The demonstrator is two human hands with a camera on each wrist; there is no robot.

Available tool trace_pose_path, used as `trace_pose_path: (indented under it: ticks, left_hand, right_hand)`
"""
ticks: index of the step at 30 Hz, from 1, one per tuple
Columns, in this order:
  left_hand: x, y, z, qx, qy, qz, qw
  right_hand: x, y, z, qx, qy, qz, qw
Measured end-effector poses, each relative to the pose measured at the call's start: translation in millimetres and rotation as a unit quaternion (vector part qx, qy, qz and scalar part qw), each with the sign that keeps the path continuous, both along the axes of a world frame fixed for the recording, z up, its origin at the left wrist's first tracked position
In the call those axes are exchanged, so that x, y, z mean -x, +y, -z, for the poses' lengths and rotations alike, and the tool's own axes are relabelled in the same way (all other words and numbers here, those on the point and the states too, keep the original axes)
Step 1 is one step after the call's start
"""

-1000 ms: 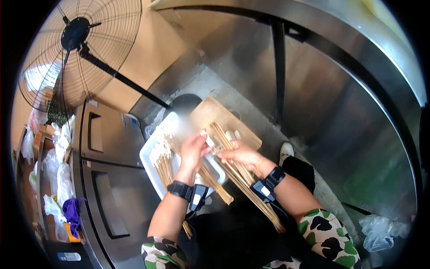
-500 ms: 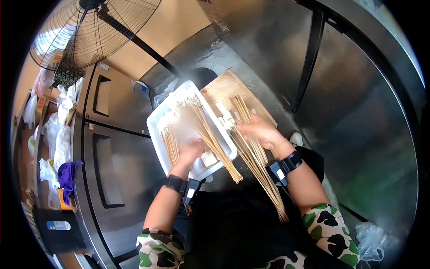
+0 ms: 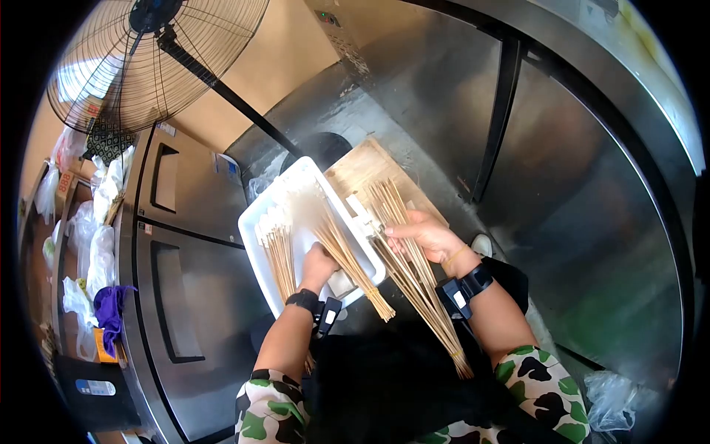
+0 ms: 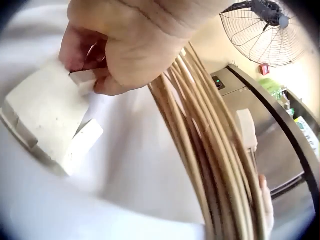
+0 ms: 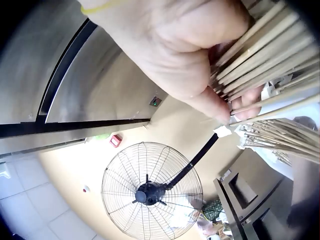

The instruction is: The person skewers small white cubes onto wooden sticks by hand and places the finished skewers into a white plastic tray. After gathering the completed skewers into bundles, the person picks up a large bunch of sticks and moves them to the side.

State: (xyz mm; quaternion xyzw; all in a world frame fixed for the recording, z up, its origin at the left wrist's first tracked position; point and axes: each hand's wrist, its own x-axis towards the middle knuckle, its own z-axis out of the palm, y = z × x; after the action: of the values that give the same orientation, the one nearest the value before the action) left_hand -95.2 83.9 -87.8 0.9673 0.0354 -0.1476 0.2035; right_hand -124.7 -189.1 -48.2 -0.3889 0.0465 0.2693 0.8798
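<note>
In the head view my left hand [image 3: 318,268] reaches down inside the white tray [image 3: 250,240], beside a bundle of bamboo skewers [image 3: 355,268]. The left wrist view shows its thumb and finger pinching a small white tofu-like block [image 4: 84,80]. Larger pieces of the same white food [image 4: 47,107] lie in the tray just below. My right hand [image 3: 427,237] grips a second bundle of skewers [image 3: 436,322] outside the tray, with white blocks [image 3: 361,211] on the ends of some of them. A thin skewer [image 5: 272,111] passes by its fingertips.
Another bundle of skewers [image 3: 279,259] with white pieces lies along the tray's left side. A wooden board [image 3: 370,164] sits behind the right hand. A standing fan [image 3: 155,11], steel cabinets [image 3: 185,196] and a shelf with plastic bags [image 3: 103,255] surround the spot.
My left hand has gone from beside the right hand, where a white block was, down into the tray, and now pinches a block there. The right hand keeps its grip on the skewers.
</note>
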Motion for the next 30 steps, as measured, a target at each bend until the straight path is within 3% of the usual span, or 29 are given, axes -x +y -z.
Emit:
trace_pose_path:
  ticks: [2, 4, 9, 13, 17, 20, 24, 30]
  left_hand:
    - [-5.8, 9.9, 3.1, 0.099, -0.007, -0.122, 0.987]
    - [-5.7, 15.9, -9.2, 0.252, -0.004, -0.267, 0.930]
    - [5.2, 0.8, -85.2, 0.502, -0.055, -0.208, 0.838]
    - [3.3, -42.4, -116.6, 0.629, 0.027, -0.156, 0.761]
    - [-11.9, -76.1, -109.5, 0.644, 0.098, -0.122, 0.749]
    - [-29.2, -86.2, -93.9, 0.621, 0.091, -0.162, 0.762]
    - [-46.8, -90.1, -86.9, 0.641, 0.094, -0.202, 0.734]
    - [-60.0, -92.1, -86.3, 0.596, 0.047, -0.201, 0.776]
  right_hand:
    - [0.8, 0.5, -2.1, 0.035, -0.008, 0.005, 0.999]
    - [-0.3, 3.3, 0.3, 0.079, -0.026, -0.004, 0.996]
    - [1.8, 9.8, 0.0, 0.097, -0.025, 0.015, 0.995]
    - [3.6, 9.4, 3.3, 0.037, 0.002, 0.013, 0.999]
    - [-0.3, 7.4, 15.7, 0.012, -0.013, -0.006, 1.000]
    - [0.5, 5.5, 11.2, -0.012, 0.006, 0.000, 1.000]
    - [-0.4, 4.7, 13.1, -0.019, -0.002, 0.004, 1.000]
    - [1.5, 4.2, 5.5, -0.009, -0.001, 0.010, 1.000]
